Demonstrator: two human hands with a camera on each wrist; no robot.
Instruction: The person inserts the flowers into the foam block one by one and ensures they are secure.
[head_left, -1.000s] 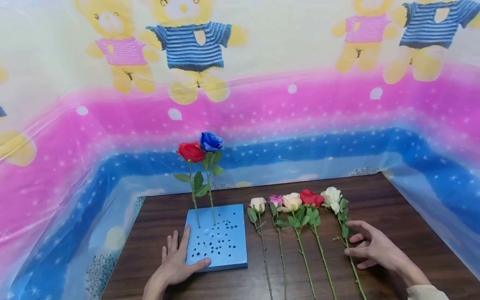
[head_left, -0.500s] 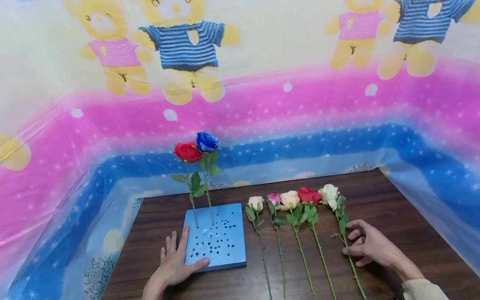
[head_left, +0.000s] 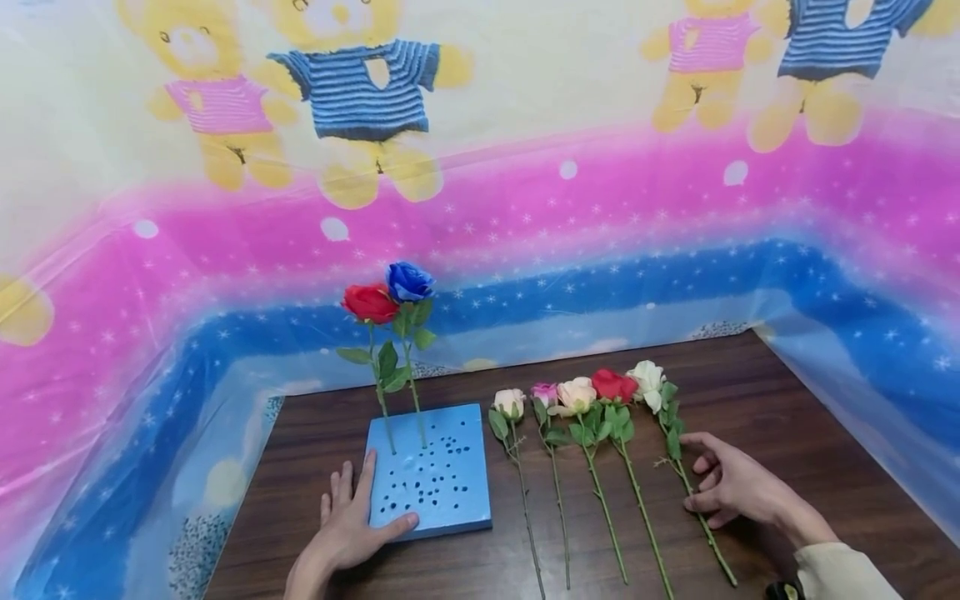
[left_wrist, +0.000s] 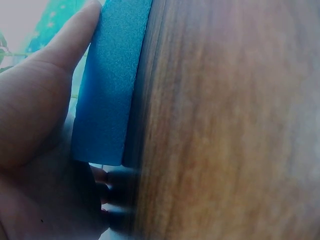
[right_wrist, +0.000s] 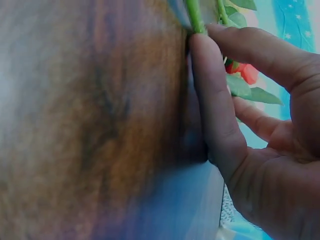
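Observation:
A light-blue foam block (head_left: 472, 500) dotted with holes has a red rose (head_left: 370, 302) and a blue rose (head_left: 409, 282) standing upright in it. My left hand (head_left: 347, 525) rests on its front left corner, fingers straight along the left side, thumb along the front; the left wrist view shows the thumb against the block's side (left_wrist: 107, 90). My right hand (head_left: 738, 483) pinches the green stem of a white rose (head_left: 648, 383) lying at the right end of a row. In the right wrist view, thumb and finger meet at that stem (right_wrist: 194, 15).
Left of the white rose lie a red rose (head_left: 615, 385), a peach rose (head_left: 577, 395), a small pink rose (head_left: 545, 392) and a cream rose (head_left: 510, 404), stems toward the front. A patterned curtain (head_left: 525, 225) hangs behind the dark wooden table (head_left: 757, 375).
The white rose has turned slightly, its bloom shifting left toward the red one and its stem end rightward, with my right hand at its stem. The left hand stays at the block.

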